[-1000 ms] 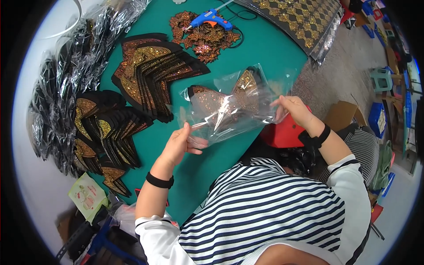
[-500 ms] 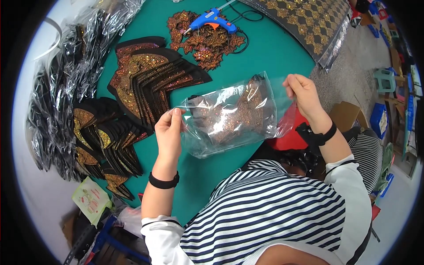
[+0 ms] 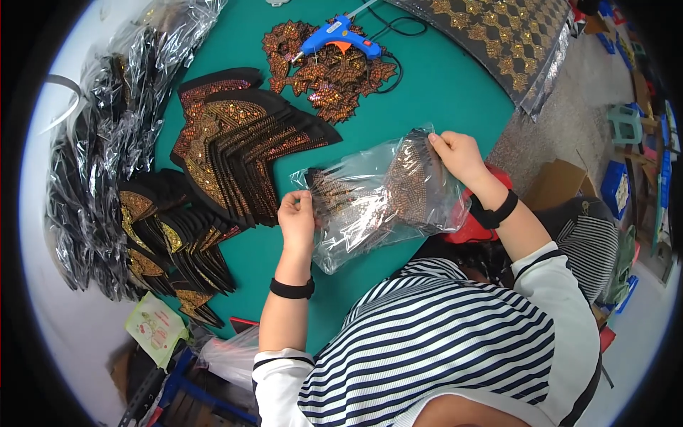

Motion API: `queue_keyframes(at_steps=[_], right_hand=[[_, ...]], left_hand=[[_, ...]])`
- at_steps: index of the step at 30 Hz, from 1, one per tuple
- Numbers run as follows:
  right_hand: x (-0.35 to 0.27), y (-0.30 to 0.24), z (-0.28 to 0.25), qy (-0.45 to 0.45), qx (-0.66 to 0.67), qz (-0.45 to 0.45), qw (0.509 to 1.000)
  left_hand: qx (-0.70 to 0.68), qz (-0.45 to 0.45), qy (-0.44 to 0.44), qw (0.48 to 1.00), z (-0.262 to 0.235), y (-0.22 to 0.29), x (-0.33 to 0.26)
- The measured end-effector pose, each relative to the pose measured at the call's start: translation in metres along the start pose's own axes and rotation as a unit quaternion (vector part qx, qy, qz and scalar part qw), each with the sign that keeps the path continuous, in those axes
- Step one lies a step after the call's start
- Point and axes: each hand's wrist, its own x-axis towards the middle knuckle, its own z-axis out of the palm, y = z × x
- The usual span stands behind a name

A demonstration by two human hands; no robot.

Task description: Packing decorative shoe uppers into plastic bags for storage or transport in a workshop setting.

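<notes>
A clear plastic bag (image 3: 370, 213) with a black, gold-beaded appliqué piece (image 3: 407, 181) inside hangs between my hands above the teal table (image 3: 441, 92). My left hand (image 3: 297, 219) pinches the bag's left end, where the piece's pointed tip shows. My right hand (image 3: 455, 153) grips the upper right edge of the bag and the piece. Both wrists wear black bands.
Fanned stacks of black and gold appliqué pieces (image 3: 235, 142) lie left of the bag, with more (image 3: 171, 242) below. A blue glue gun (image 3: 338, 39) rests on brown beaded patches (image 3: 327, 75). Bagged pieces (image 3: 99, 178) pile along the left edge. Patterned fabric (image 3: 498, 35) lies at top right.
The bag has turned and dropped lower toward me. My left hand has shifted to its left end, and my right hand has moved left along the top edge.
</notes>
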Motion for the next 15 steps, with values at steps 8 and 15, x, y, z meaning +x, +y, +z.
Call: queue_keyframes(at_steps=[8, 15], right_hand=[[0.005, -0.010, -0.030, -0.027, 0.042, 0.156, 0.987], [-0.027, -0.102, -0.018, 0.006, -0.094, -0.339, 0.936]], left_hand=[[0.352, 0.146, 0.081, 0.921, -0.037, 0.002, 0.004], [0.378, 0.430, -0.104, 0.813, 0.021, 0.060, -0.030]])
